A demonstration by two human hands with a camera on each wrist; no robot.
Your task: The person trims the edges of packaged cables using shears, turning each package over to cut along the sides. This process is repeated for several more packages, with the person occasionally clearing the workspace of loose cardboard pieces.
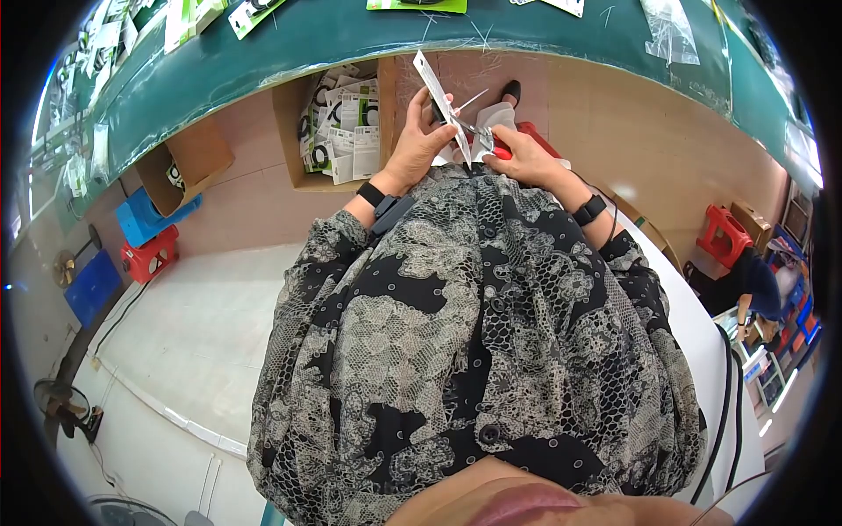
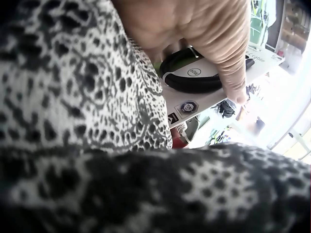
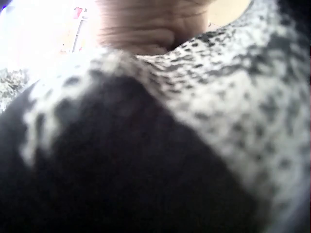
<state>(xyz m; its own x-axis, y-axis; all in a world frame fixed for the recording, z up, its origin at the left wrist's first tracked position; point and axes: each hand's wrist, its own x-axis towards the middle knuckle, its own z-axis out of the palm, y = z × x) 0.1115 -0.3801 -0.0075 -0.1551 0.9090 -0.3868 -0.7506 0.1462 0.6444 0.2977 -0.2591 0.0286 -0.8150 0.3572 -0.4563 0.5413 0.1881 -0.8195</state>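
Observation:
My left hand (image 1: 412, 149) holds a white packaging card (image 1: 429, 75) edge-on above the lap, thumb on one face and fingers on the other. In the left wrist view a coiled black cable (image 2: 194, 85) is mounted on this card, and the word "cable" is printed near its end. A thin white cable tie (image 1: 474, 99) sticks out to the right of the card. With my right hand (image 1: 531, 164) I grip red-handled pliers (image 1: 501, 152), their metal jaws right at the card's lower part. Sleeve cloth fills most of the right wrist view and hides the tool there.
A green workbench (image 1: 342, 35) curves across the front, carrying carded cables (image 1: 254, 16) and a clear plastic bag (image 1: 668, 31). Below its edge stands a cardboard box (image 1: 282, 131) full of carded cables. Another cardboard box (image 1: 206, 158) is at left, and a red stool (image 1: 724, 235) at right.

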